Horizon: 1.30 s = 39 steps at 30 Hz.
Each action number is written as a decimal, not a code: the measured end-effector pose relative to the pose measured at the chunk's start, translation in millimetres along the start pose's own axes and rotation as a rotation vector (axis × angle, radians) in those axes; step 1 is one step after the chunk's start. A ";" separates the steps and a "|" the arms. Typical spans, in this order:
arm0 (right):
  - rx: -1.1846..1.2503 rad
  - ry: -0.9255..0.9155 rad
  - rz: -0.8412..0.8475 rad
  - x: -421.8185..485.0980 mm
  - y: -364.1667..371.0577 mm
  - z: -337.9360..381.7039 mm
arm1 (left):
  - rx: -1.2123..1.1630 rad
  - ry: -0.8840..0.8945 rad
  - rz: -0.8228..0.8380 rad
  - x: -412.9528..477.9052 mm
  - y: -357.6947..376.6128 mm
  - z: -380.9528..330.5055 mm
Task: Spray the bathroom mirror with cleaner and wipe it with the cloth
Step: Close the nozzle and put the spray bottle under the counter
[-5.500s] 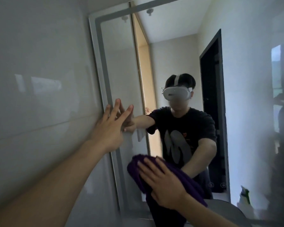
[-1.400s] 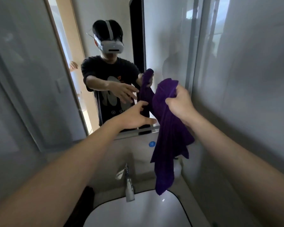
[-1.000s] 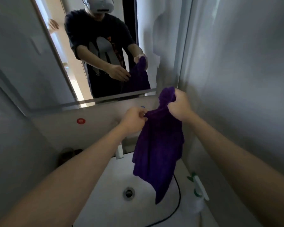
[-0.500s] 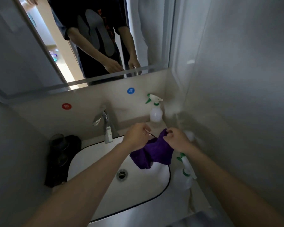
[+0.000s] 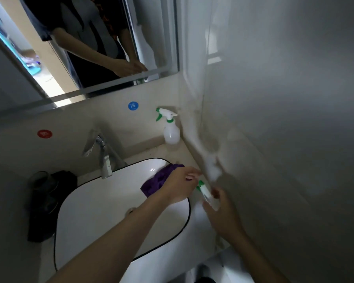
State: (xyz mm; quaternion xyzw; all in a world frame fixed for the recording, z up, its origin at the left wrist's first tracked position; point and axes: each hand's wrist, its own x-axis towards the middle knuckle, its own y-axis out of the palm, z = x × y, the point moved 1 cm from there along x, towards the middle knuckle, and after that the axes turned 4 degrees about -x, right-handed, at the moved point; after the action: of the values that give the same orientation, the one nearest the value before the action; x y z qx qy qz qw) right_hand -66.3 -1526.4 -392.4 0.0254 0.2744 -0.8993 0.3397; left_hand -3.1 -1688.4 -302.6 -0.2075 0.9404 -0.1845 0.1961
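The mirror [image 5: 151, 37] hangs above the sink and reflects a person's arms and dark shirt. A purple cloth [image 5: 153, 183] lies bunched on the right rim of the white sink [image 5: 102, 211]. My left hand [image 5: 178, 186] is over it and holds its right end. A white spray bottle with a green trigger [image 5: 205, 194] stands on the counter right of the sink, blurred. My right hand [image 5: 221, 213] curls around its head. A second spray bottle [image 5: 171, 131] stands in the back right corner.
A chrome faucet [image 5: 103, 160] rises behind the sink. Dark items, one a glass cup [image 5: 40, 180], stand on the counter at the left. A blue sticker [image 5: 133, 105] and a red sticker [image 5: 44, 133] mark the backsplash. The tiled wall [image 5: 284, 119] is close on the right.
My view dropped from the mirror to the sink. Both hands lowered the cloth onto the sink's rim. My right hand let go of it and moved onto the near spray bottle.
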 end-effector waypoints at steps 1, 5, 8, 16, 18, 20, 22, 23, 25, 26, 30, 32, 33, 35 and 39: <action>-0.029 -0.044 -0.012 -3.8 2.4 0.2 | 0.000 -0.007 0.034 0.4 4.0 0.9; -0.206 -0.209 -0.084 -5.4 -3.1 1.4 | -0.061 -0.041 0.035 -2.0 11.3 10.0; -0.217 -0.197 -0.012 -1.4 -14.9 1.6 | -0.141 -0.060 -0.001 -9.1 10.4 12.4; 0.317 -0.268 -0.014 -9.5 -53.4 73.0 | -0.748 -0.008 -0.094 -39.8 -18.0 -32.8; 0.427 -0.308 -0.004 -12.2 -52.0 93.8 | -0.818 0.046 -0.122 -51.7 -29.4 -42.6; 0.512 -0.330 0.006 -12.2 -45.0 110.7 | -0.837 0.089 -0.173 -65.0 -39.2 -47.8; 0.573 -0.367 0.040 -12.1 -33.9 124.7 | -0.819 0.126 -0.223 -79.2 -49.3 -46.7; 0.581 -0.392 0.060 -12.6 -26.9 130.5 | -0.800 0.138 -0.250 -86.1 -54.8 -44.3; 0.570 -0.433 0.092 -16.4 -10.0 141.1 | -0.772 0.144 -0.332 -100.4 -66.2 -38.0; 0.564 -0.443 0.110 -18.7 -0.4 145.2 | -0.764 0.138 -0.384 -107.0 -71.7 -34.5; 0.539 -0.428 0.168 -28.1 38.9 159.8 | -0.744 0.081 -0.612 -130.6 -88.4 -16.6; 0.564 -0.396 0.221 -32.6 58.0 167.5 | -0.718 0.034 -0.719 -139.9 -95.0 -6.0; 0.565 -0.387 0.242 -35.1 67.2 170.1 | -0.711 0.014 -0.770 -144.5 -98.1 -0.8; 0.555 -0.384 0.275 -40.3 83.5 172.1 | -0.716 -0.008 -0.840 -152.6 -102.5 8.3; 0.507 -0.382 0.313 -47.4 108.5 163.2 | -0.705 -0.006 -0.908 -162.6 -102.9 27.6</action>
State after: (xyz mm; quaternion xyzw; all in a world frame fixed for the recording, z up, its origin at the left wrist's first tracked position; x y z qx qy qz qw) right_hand 60.8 -1648.5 -294.6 -0.0182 -0.0335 -0.8644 0.5013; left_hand 177.9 -1707.5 -234.6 -0.6440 0.7610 0.0753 0.0188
